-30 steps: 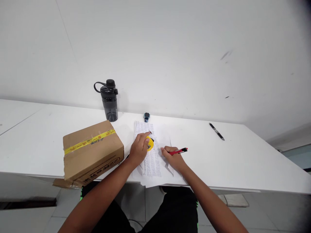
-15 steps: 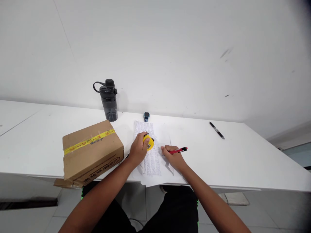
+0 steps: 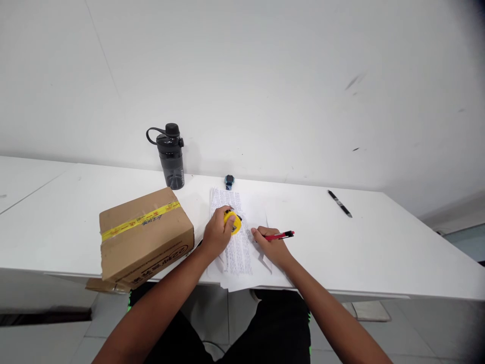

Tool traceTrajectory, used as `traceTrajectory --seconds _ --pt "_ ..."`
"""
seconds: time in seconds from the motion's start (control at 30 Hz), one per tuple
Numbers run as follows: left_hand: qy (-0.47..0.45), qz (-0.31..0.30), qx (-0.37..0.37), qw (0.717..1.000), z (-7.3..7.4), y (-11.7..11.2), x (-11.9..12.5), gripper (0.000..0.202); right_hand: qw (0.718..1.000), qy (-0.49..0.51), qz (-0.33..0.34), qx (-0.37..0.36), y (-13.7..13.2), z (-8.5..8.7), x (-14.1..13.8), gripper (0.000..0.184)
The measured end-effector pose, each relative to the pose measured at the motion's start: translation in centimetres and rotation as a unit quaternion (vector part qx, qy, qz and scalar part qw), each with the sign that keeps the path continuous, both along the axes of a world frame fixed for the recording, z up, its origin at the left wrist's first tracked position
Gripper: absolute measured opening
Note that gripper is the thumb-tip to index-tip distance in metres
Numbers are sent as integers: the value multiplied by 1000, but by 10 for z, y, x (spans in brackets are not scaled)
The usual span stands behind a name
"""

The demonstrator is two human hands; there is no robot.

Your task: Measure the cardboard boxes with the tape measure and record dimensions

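My left hand (image 3: pixel 217 233) is closed around a yellow tape measure (image 3: pixel 235 224), its thumb on the near side, over sheets of paper (image 3: pixel 239 260) covered in dense handwriting. In my right hand (image 3: pixel 273 246) is a red pen (image 3: pixel 278 236) with a black end that points up to the right. The pen's tip is hidden by my fingers, so I cannot tell whether it touches the paper. My right hand rests at the right side of the sheets, whose edges look creased there.
A taped cardboard box (image 3: pixel 146 235) stands left of my left arm, with a dark water bottle (image 3: pixel 172 162) behind it. By the wall lies a digital watch (image 3: pixel 229 181). A black pen (image 3: pixel 340 203) lies to the right on the white table (image 3: pixel 379 247).
Both hands keep their hold on the tape measure and the pen. The tape measure appears turned very slightly; otherwise the whole view has shifted a little.
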State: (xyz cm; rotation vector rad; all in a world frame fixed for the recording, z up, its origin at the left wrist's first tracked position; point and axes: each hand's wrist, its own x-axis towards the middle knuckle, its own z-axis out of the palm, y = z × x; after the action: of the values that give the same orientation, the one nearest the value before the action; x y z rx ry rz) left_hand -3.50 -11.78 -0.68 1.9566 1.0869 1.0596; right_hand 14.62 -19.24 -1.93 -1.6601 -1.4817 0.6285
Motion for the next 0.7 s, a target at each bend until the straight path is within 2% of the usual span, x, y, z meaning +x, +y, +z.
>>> traceTrajectory --seconds 0.23,0.33,0.47,0.7 --pt "-6 -11 1 1000 4 -3 -2 33 1000 1 -25 15 -2 5 0 45" --pt "-6 -8 43 999 5 -3 -2 29 998 13 -49 28 -4 9 0 39" --pt "-8 -15 94 995 6 -3 -2 24 997 5 -67 35 -7 10 -1 44" --pt "1 -15 102 995 7 -1 -2 26 976 -106 -68 175 -1 -2 -1 31"
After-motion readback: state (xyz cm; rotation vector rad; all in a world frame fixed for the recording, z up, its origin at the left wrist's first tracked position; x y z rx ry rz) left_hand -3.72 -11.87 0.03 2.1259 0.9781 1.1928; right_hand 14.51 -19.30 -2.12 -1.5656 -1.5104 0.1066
